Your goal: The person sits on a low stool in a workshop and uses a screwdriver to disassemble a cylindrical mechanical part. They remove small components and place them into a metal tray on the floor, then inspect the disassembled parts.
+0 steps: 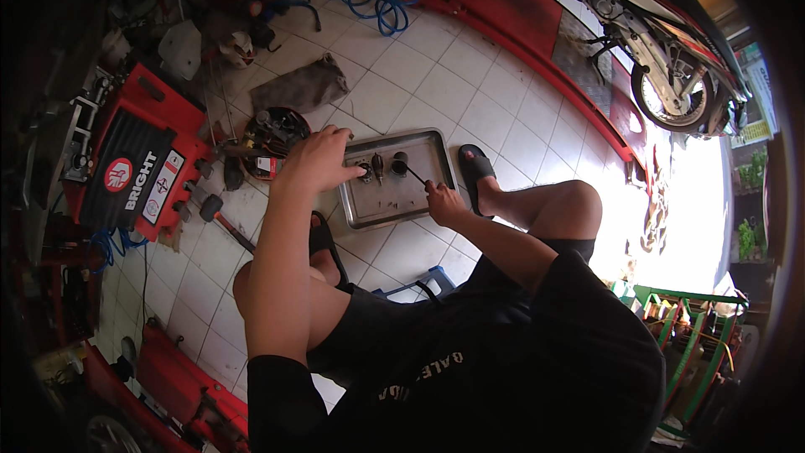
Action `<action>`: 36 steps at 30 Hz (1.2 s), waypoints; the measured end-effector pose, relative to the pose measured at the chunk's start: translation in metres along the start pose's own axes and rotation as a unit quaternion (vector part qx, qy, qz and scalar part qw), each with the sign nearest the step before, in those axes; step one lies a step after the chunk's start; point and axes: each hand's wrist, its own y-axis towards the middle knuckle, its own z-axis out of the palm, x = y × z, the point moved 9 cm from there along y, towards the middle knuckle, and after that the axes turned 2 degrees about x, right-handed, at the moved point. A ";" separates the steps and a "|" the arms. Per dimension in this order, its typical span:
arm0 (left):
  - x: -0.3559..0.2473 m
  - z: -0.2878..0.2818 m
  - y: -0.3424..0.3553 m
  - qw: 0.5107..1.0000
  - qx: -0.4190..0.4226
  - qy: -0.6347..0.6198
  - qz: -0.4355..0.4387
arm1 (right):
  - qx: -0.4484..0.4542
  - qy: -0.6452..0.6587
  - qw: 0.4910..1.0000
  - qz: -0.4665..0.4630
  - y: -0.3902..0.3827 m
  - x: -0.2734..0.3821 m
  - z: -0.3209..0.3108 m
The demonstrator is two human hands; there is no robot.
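On the tiled floor between my feet lies a shallow metal tray [369,216]. It bears a dark cylindrical part [400,164], a slim metal part [376,166], a small round metal part [364,173] and several tiny pieces along its near side. My left hand [317,158] is over the tray's left edge, fingers and thumb apart, the thumb tip beside the small round part. At the tray's right side my right hand [446,204] is closed round a thin dark rod-like tool [417,174], whose far end reaches the cylindrical part. The tool's exact kind is unclear.
Left of the tray sit a bowl of tools and parts [281,127], a hammer [220,216] and a red toolbox [147,159]. A grey cloth [300,84] and blue hose [369,0] lie beyond. A motorcycle [662,42] stands by a red lift platform [503,21] at far right.
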 end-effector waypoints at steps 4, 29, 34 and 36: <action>-0.005 0.000 0.001 1.000 0.012 -0.003 0.001 | -0.003 0.014 0.999 0.038 0.021 -0.015 -0.019; -0.005 0.004 0.009 1.000 0.015 0.001 0.006 | 0.065 0.051 0.989 0.124 0.106 -0.057 -0.070; -0.009 0.000 0.009 1.000 0.019 -0.011 0.003 | 0.110 0.095 0.972 0.187 0.114 -0.063 -0.080; -0.003 0.002 0.006 1.000 0.013 -0.004 -0.002 | 0.130 0.130 0.963 0.199 0.112 -0.049 -0.088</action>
